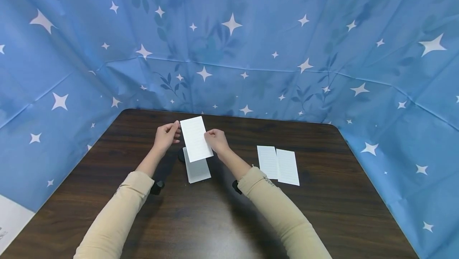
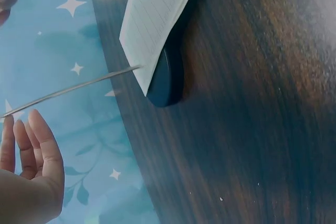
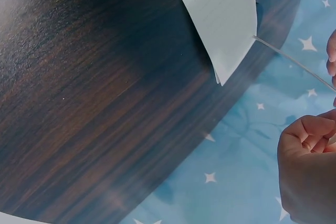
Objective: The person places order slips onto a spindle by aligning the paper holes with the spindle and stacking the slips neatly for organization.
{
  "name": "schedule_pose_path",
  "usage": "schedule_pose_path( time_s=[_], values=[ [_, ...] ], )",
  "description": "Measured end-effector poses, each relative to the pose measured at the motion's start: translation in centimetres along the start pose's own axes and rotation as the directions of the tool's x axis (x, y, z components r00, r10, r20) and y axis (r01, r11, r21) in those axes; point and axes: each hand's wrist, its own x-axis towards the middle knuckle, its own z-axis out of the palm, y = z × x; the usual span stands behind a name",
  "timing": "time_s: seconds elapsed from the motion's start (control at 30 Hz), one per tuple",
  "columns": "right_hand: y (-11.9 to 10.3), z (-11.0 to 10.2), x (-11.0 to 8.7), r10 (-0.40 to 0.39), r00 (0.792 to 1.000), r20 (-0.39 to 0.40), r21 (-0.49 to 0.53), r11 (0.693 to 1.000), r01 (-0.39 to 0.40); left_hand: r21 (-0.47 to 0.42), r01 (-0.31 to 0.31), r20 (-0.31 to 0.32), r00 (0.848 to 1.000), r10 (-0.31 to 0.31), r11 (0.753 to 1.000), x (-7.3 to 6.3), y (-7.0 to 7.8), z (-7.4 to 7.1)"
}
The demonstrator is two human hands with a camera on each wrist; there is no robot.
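Both hands hold up a white sheet of lined paper [image 1: 195, 141], tilted above the table. My left hand [image 1: 166, 136] is at its upper left corner, thumb and a fingertip at the edge; the other fingers hang loosely bent in the left wrist view. The right hand [image 1: 217, 141] pinches the right edge, its fingers curled in the right wrist view. From the left wrist, the held sheet shows nearly edge-on. Below it lie more lined sheets [image 1: 198, 172], resting partly on a dark rounded object [image 2: 170, 85], which they mostly hide.
To the right, two lined sheets lie side by side on the dark wooden table [image 1: 344, 195], a left one [image 1: 267, 162] and a right one [image 1: 288, 167]. A blue curtain [image 1: 265, 44] with white stars hangs behind the table's far edge. Dark wrist devices sit at both cuffs.
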Motion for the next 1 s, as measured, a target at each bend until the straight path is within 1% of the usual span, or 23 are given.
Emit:
schedule_pose_path(
  time_s=[0.17, 0.3, 0.47, 0.63, 0.73, 0.8, 0.9, 1.0],
  values=[
    [0.3, 0.1, 0.2, 0.002, 1.0, -0.018, 0.0, 1.0, -0.002, -0.016, 0.008, -0.015, 1.0, -0.008, 1.0, -0.2, 0.3, 0.5],
    [0.3, 0.3, 0.2, -0.005, 1.0, -0.019, 0.013, 1.0, 0.006, -0.014, 0.01, -0.061, 0.998, -0.011, 1.0, -0.2, 0.5, 0.8],
    [0.4, 0.9, -0.1, -0.022, 1.0, -0.021, 0.021, 1.0, 0.022, -0.035, 0.044, -0.106, 0.993, -0.047, 0.998, -0.5, 0.4, 0.8],
    [1.0, 1.3, -0.4, -0.05, 0.999, -0.012, 0.031, 0.998, 0.05, -0.049, 0.064, -0.123, 0.99, -0.07, 0.997, -0.8, 0.3, 0.9],
    [1.1, 1.2, -0.5, -0.048, 0.999, 0.023, 0.018, 0.999, 0.048, -0.053, 0.067, -0.121, 0.99, -0.073, 0.996, -0.9, 0.3, 1.0],
    [1.2, 1.1, -0.6, -0.052, 0.997, 0.059, -0.01, 0.999, 0.053, -0.058, 0.068, -0.125, 0.989, -0.075, 0.996, -0.8, 0.4, 1.1],
    [1.2, 0.8, -0.8, -0.075, 0.991, 0.112, -0.063, 0.995, 0.082, -0.05, 0.086, -0.131, 0.987, -0.092, 0.995, -0.6, 0.5, 1.0],
    [1.1, 0.5, -1.0, -0.1, 0.986, 0.133, -0.083, 0.99, 0.112, -0.027, 0.094, -0.118, 0.988, -0.096, 0.995, -0.4, 0.8, 1.0]
  ],
)
